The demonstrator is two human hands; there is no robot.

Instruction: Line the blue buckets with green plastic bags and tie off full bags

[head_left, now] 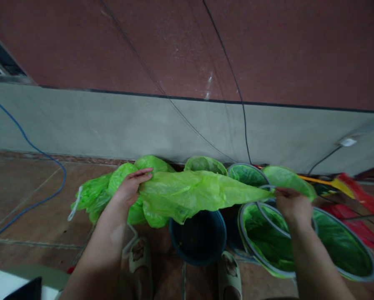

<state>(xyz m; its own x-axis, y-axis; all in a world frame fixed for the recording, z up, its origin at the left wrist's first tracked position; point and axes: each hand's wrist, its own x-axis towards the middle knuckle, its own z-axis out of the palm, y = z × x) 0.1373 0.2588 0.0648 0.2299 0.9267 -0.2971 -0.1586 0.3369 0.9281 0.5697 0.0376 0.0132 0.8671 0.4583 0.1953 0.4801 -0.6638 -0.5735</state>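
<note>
A yellow-green plastic bag point(187, 191) is stretched sideways between my two hands, above a dark blue bin point(197, 260). My left hand point(130, 187) grips its wide end, fingers pressed together. At the narrow end, my right hand point(293, 206) pinches the gathered corner. A grey ring point(266, 216) hangs beside my right fingers; whether they hold it too, I cannot tell. Below and around that hand stand several bins lined with green bags, among them a large one point(268, 239) and another point(346, 246) to its right.
Full green bags point(96, 191) lie at the left against the wall, one with a white tie. A red and yellow broom or dustpan point(358, 191) lies at the right. A blue cable point(63, 179) crosses the tiled floor. My slippered feet stand either side of the blue bin.
</note>
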